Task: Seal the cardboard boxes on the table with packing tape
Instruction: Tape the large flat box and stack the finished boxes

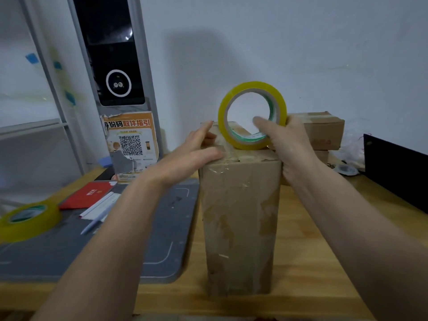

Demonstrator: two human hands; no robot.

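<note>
Box [240,218]: tall, stiff, probably light, tippy; left hand [196,151] flat, fingers straight on its top; right hand [289,144] curled gripping roll [251,115] atop it.

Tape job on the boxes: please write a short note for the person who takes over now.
Left hand: open, fingers flat on top of the tall box.
Right hand: grips the tape roll, upright on the box top.
Spare roll lies on the grey mat, left.
Two small boxes stacked behind, top one taped.
Done: cannot tell if the top seam is sealed.
Left: tape the tall box top; check the lower small box.
</note>
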